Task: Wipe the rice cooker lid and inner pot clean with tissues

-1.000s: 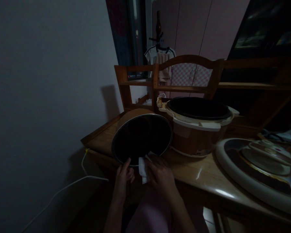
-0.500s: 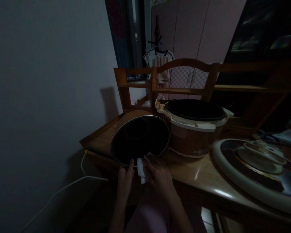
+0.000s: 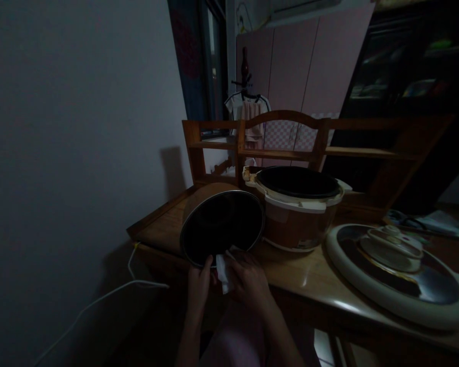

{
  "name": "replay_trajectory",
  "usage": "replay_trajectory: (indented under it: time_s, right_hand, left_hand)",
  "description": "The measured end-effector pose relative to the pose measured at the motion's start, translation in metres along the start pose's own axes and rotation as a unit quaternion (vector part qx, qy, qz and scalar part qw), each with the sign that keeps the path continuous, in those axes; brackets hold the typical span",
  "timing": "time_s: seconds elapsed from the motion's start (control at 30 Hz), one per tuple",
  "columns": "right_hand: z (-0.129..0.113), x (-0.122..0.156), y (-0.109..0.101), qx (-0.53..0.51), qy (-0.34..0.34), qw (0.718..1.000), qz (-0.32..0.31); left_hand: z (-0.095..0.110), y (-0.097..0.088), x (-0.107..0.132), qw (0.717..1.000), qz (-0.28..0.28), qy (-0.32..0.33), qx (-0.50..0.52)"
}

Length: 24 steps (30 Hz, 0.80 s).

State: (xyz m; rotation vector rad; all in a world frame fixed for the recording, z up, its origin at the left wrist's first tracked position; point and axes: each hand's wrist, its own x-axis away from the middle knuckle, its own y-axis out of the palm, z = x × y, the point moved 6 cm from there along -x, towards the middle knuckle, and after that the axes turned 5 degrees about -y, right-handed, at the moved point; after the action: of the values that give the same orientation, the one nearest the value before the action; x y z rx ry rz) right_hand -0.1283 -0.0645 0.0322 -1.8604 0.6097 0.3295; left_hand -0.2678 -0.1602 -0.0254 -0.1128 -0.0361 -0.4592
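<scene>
A dark inner pot (image 3: 222, 225) lies tilted on its side at the near edge of a wooden table (image 3: 302, 275), its mouth facing me. My left hand (image 3: 199, 283) grips the pot's lower rim, thumb over the edge. Beside it, my right hand (image 3: 248, 278) is closed on a small white cloth (image 3: 222, 271) and presses it against the same rim. The room is dim and finger detail is faint.
A cooker body (image 3: 296, 209) with a cream rim stands just right of the pot. Its round lid (image 3: 398, 267) lies flat at the right. A wooden shelf rack (image 3: 275, 148) runs along the back. A white cable (image 3: 110, 293) hangs at the left by the wall.
Both hands have stayed at the pot's lower rim, with the left one drawn closer to the cloth. The camera has tilted and shifted, so the table scene sits lower and more leftward.
</scene>
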Motion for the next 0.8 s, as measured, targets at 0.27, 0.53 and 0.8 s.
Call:
replay_trajectory:
  time_s: [0.27, 0.53, 0.8]
  right_hand:
    - [-0.01, 0.0, 0.005, -0.076, -0.04, 0.996, -0.037]
    - [-0.038, -0.003, 0.008, -0.158, -0.071, 0.984, -0.042]
    - [-0.044, -0.002, 0.011, -0.11, -0.084, 0.988, -0.073]
  left_hand:
    - [0.023, -0.019, 0.038, 0.988, 0.071, 0.062, -0.119]
    - [0.044, -0.049, 0.048, 0.977, 0.094, 0.062, -0.182]
    - [0.054, -0.053, 0.047, 0.941, 0.138, 0.139, -0.277]
